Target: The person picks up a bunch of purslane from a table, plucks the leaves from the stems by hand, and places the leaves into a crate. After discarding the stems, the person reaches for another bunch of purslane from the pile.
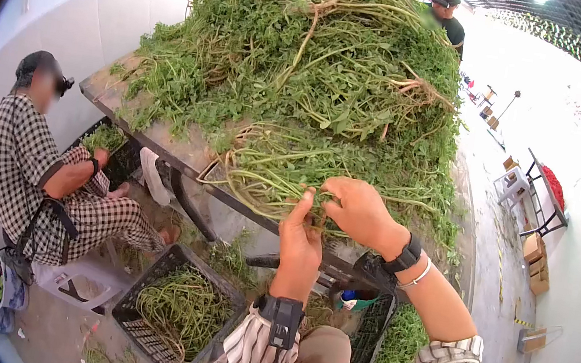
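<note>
At the near edge of the table, my left hand (301,248) is closed with its thumb up, holding thin green plant stems (261,179). The stems fan out to the left, and some pale, root-like ends curl there. My right hand (361,210) meets it from the right, its fingers pinched at the same stems by the left fingertips. The fingers hide exactly what lies between them. Behind both hands rises a big heap of leafy green plants (249,49), with long stems and a few reddish roots on top.
A black crate (231,314) of stems stands on the floor at lower left; another holds leafy greens (400,342) below my right arm. A person (35,146) in checked clothes sits at left, handling greens. Another person (447,18) is behind the heap. Cardboard boxes (535,262) stand right.
</note>
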`<state>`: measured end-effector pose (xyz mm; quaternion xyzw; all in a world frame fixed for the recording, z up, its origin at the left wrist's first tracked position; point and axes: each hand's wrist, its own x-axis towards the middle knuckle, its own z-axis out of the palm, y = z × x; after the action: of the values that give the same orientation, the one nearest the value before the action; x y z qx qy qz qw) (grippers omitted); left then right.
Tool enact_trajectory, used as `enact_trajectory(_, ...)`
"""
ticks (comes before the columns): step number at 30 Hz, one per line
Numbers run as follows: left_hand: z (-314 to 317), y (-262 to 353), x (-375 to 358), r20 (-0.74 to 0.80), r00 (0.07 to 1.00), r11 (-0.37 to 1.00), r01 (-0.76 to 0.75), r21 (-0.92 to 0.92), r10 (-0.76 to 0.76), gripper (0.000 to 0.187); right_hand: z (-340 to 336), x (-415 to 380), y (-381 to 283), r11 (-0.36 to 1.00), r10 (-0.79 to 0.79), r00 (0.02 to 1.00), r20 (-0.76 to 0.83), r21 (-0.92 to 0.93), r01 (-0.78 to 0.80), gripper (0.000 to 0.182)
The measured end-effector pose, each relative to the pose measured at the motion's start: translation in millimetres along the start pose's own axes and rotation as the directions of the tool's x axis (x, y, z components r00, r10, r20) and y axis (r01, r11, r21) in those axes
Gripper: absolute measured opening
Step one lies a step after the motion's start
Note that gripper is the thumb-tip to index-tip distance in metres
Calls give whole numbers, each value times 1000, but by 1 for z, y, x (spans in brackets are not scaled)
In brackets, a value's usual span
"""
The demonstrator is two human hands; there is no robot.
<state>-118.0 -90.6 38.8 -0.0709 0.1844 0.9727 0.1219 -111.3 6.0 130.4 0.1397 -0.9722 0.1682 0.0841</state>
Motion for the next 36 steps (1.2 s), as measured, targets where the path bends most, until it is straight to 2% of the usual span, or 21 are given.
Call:
enact_trajectory(3, 0, 0, 5, -28, 1000, 1000, 14, 27, -13, 24, 3, -3, 3, 997, -57, 998, -35, 56, 59, 20)
enact_trajectory(5, 2, -2, 9, -161, 986, 999, 35, -40, -41, 21, -1, -5, 1, 972, -140, 964, -227, 152, 177, 24)
enact_trajectory(6, 1, -3, 11, -164, 985, 998, 42, -39, -48, 21, -7, -6, 3, 973, -133, 965, -225, 154, 170, 24)
enact_trajectory(8, -1, -3, 13, -142, 988, 998, 53, -14, -55, 22, -27, -7, 3, 934, 77, 975, -210, 358, 3, 22)
enact_trajectory(13, 0, -5, 13, -117, 993, 998, -8, -61, 1, 22, -40, -11, 16, 934, 138, 953, -270, 355, -35, 18)
enact_trajectory(17, 5, -5, 12, -105, 994, 993, -20, -119, 7, 22, -31, -14, 17, 910, 187, 962, -199, 403, -94, 22)
enact_trajectory(21, 5, 0, 9, -124, 992, 995, 22, -99, -34, 22, -20, -11, 16, 951, 124, 976, -180, 303, -65, 22)
enact_trajectory(23, 7, 3, 9, -166, 984, 998, 52, -46, -59, 22, -12, -9, 15, 991, 29, 988, -150, 137, -8, 20)
enact_trajectory(25, 6, 1, 9, -152, 987, 998, 34, -59, -43, 21, 0, -10, 15, 983, 37, 985, -169, 183, -5, 20)
enact_trajectory(27, 4, -2, 10, -138, 990, 997, 12, -77, -23, 21, 15, -9, 22, 973, -227, 927, -299, -31, 228, 17)
enact_trajectory(28, 2, -3, 11, -131, 991, 995, 8, -98, -21, 22, 16, -10, 22, 973, -228, 926, -300, -31, 229, 17)
enact_trajectory(30, 4, -3, 13, -116, 993, 993, 2, -118, -16, 23, 15, -10, 20, 973, -193, 967, -165, -162, 167, 16)
enact_trajectory(31, 4, -3, 11, -132, 991, 994, 8, -113, -23, 23, 13, -11, 18, 973, -193, 967, -165, -159, 167, 16)
enact_trajectory(33, 6, -1, 10, -150, 988, 994, 11, -110, -27, 23, 7, -10, 14, 989, -73, 993, -90, -138, 60, 22)
enact_trajectory(34, 7, -2, 10, -160, 987, 993, -1, -114, -17, 23, 6, -10, 11, 989, -75, 993, -89, -138, 62, 22)
enact_trajectory(36, 7, -1, 8, -173, 985, 993, -12, -117, -9, 22, 3, -10, 7, 961, -109, 989, -98, -266, 80, 15)
